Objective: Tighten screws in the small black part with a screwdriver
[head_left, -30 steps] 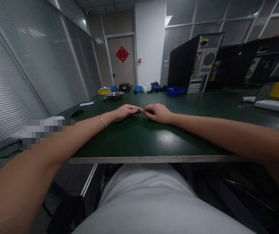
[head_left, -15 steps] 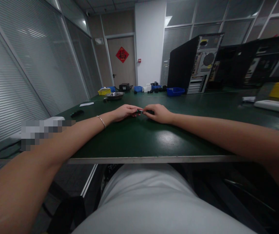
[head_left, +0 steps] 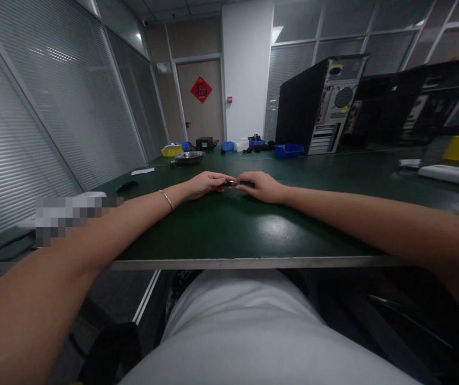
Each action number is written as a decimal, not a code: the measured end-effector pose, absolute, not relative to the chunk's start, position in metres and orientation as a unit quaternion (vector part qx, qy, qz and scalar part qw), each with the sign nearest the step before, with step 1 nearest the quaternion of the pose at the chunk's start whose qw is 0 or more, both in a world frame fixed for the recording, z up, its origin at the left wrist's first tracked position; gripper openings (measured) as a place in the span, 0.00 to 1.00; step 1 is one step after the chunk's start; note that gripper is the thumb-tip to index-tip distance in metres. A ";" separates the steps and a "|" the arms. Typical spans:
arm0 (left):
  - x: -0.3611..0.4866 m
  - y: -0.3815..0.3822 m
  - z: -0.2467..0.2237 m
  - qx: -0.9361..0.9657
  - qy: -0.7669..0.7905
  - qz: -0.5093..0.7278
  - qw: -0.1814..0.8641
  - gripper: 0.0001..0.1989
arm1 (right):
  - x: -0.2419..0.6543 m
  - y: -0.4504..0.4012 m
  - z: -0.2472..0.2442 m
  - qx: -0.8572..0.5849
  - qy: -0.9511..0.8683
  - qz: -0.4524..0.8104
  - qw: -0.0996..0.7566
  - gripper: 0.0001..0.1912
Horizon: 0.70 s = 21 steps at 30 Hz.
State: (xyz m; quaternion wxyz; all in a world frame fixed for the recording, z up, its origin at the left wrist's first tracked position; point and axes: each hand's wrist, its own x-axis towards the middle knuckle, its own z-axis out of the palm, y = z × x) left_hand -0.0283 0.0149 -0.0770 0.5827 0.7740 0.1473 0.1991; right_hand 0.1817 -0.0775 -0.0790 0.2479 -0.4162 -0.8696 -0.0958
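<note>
My left hand [head_left: 204,185] is closed, pinching a small dark part [head_left: 227,183] at its fingertips, just above the green table. What kind of part it is cannot be made out. Facing it, my right hand [head_left: 264,187] is closed around the black handle of what looks like a small screwdriver [head_left: 247,184]. Its thin metal shaft points left and meets the dark part, and the fingertips of both hands nearly touch. My fingers hide much of both items.
The green table [head_left: 213,235] carries a metal bowl [head_left: 189,157], a yellow bin [head_left: 171,151] and a blue bin [head_left: 288,151] at the back. A black computer tower [head_left: 305,107] stands back right. A small dark-green item [head_left: 127,186] lies left, beyond my forearm.
Both hands stay in nearly the same place with the same grip. The metal shaft between them shows slightly more clearly now.
</note>
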 end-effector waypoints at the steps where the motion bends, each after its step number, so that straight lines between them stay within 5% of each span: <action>1: -0.028 0.015 -0.077 0.774 0.148 0.199 0.583 0.19 | 0.182 -0.078 -0.079 -0.415 -0.870 -0.094 0.249 0.15; 21: -0.026 0.011 -0.077 0.785 0.164 0.215 0.558 0.19 | 0.179 -0.080 -0.076 -0.432 -0.867 -0.115 0.219 0.14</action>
